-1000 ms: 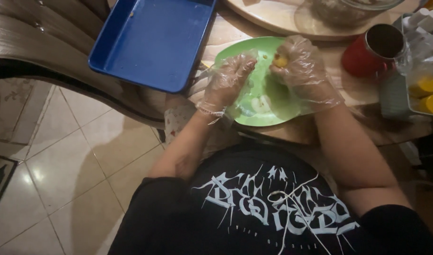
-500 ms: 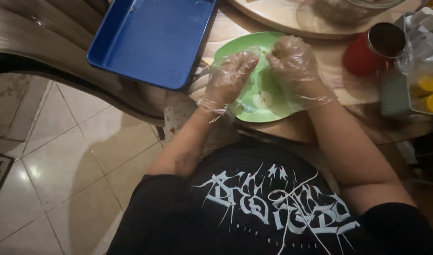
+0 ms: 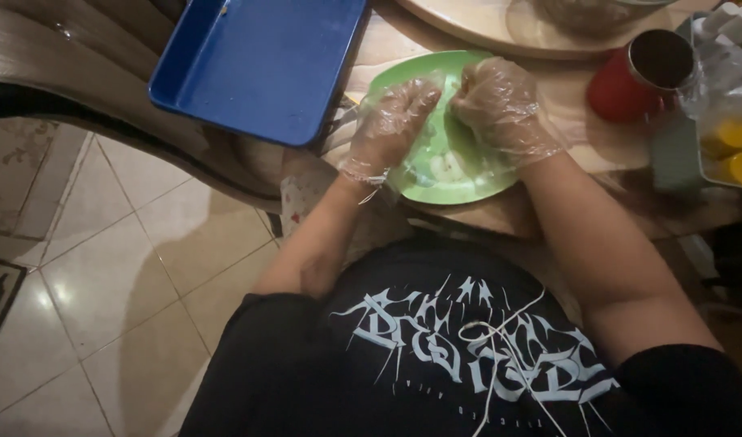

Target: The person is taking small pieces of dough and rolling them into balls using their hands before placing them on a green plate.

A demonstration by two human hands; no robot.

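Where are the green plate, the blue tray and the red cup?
green plate (image 3: 460, 182), head view, bare lower rim.
blue tray (image 3: 258, 65), head view, flat inner floor.
red cup (image 3: 622, 89), head view, red side wall.

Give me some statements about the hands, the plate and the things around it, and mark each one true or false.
1. Both hands wear thin clear plastic gloves. True: the left hand and the right hand are both covered.
2. The hands are over a red plate. False: the plate is green.
3. A blue tray lies to the left of the plate. True.
4. The blue tray is full of food. False: it is almost bare, with only a small bit near its top edge.
5. A red cup stands to the right of the plate. True.
6. The plate holds nothing. False: pale pieces lie on it.
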